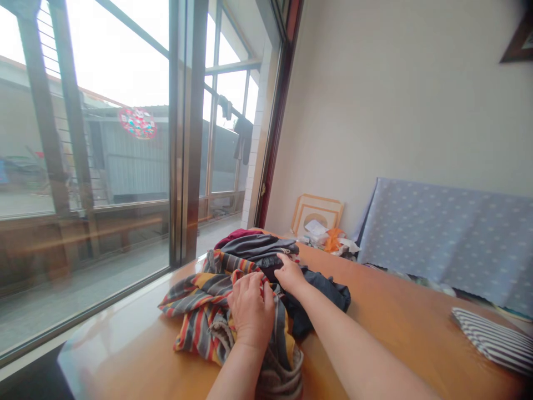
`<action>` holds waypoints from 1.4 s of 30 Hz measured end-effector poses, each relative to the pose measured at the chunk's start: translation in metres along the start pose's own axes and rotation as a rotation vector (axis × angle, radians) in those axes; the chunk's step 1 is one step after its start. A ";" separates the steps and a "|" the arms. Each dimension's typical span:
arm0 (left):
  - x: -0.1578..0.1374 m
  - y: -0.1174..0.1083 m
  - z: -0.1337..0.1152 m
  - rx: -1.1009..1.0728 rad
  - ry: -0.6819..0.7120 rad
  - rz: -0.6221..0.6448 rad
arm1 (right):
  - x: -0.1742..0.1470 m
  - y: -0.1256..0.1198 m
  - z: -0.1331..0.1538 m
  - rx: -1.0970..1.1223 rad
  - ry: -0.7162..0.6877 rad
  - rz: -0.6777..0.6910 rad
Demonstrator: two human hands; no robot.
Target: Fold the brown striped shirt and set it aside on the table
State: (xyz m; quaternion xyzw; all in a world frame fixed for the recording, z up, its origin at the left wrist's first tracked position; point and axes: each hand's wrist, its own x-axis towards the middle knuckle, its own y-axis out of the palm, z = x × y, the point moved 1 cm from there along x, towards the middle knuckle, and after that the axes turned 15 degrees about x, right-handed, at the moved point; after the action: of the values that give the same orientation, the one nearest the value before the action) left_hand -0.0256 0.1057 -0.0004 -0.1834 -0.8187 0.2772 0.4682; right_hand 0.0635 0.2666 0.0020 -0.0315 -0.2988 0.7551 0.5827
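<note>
A rumpled garment point(200, 328) with red, yellow and grey stripes lies in a loose heap on the wooden table. My left hand point(252, 308) is on top of it, fingers bent and closed on the striped cloth. Just beyond, to the right, my right hand point(290, 275) has its index finger extended over the dark clothes and its other fingers curled in; what they hold, if anything, is hidden. Behind the hands lie a folded grey garment point(254, 248) and a dark red one point(235, 237). A dark navy garment point(328, 294) spreads beneath my right wrist.
The brown table point(387, 316) stands beside a large glass window point(125, 166). Black-and-white striped cloth point(491, 339) lies at its right edge. A light blue dotted cloth point(449, 239) hangs behind, near an orange bag point(333, 240) and a tan frame point(318, 208) by the wall.
</note>
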 end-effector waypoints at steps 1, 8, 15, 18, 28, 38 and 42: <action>0.000 0.001 0.000 0.004 0.003 0.002 | 0.003 0.003 -0.001 0.007 0.005 -0.006; -0.001 0.004 0.003 0.022 -0.025 0.038 | 0.020 0.001 -0.005 0.191 0.047 -0.109; -0.002 0.007 0.003 0.047 -0.065 0.085 | 0.016 -0.020 0.013 0.559 -0.014 -0.250; -0.002 0.009 0.004 0.064 -0.088 0.107 | 0.011 -0.038 0.028 0.713 -0.036 -0.303; -0.001 0.011 0.003 0.072 -0.122 0.106 | -0.035 -0.146 0.087 1.526 -0.146 -0.331; -0.003 0.015 0.002 0.011 -0.096 0.082 | -0.145 -0.219 0.155 2.191 -0.411 -0.026; -0.006 0.016 0.000 0.012 -0.046 0.113 | -0.112 -0.204 0.136 1.810 -0.341 -0.023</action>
State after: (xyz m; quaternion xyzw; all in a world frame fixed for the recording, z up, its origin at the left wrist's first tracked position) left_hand -0.0222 0.1152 -0.0147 -0.2202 -0.8160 0.3122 0.4339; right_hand 0.2211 0.1384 0.1788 0.5511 0.3237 0.6896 0.3406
